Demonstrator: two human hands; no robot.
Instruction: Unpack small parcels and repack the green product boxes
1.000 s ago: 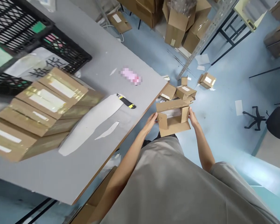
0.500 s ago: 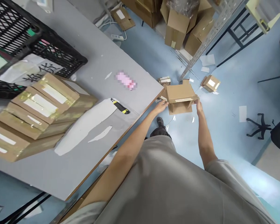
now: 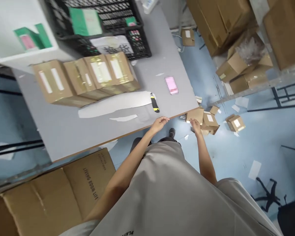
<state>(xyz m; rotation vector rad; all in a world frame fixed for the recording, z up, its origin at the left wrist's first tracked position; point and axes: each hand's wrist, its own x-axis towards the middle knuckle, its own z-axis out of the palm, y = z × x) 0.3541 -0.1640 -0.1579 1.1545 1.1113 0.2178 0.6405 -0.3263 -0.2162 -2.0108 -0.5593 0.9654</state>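
My left hand [image 3: 159, 123] hangs over the front edge of the grey table [image 3: 64, 131], fingers loosely apart and holding nothing. A yellow and black utility knife [image 3: 154, 103] lies on the table just beyond it. My right hand [image 3: 194, 125] is out past the table's corner, empty, with its fingers loosely spread. It hovers above a pile of small opened cardboard boxes [image 3: 205, 118] on the blue floor. Another small box [image 3: 235, 123] lies apart to the right.
A row of taped cardboard boxes [image 3: 88, 77] stands on the table before a black mesh crate [image 3: 100, 26]. White paper strips [image 3: 113, 105] and a pink object [image 3: 171, 85] lie near the knife. A large carton [image 3: 64, 193] sits under the table; more cartons [image 3: 236, 65] stand at the right.
The small open box that both hands held is out of them and lies among the boxes on the floor. Both hands are empty, and the view has turned toward the table.
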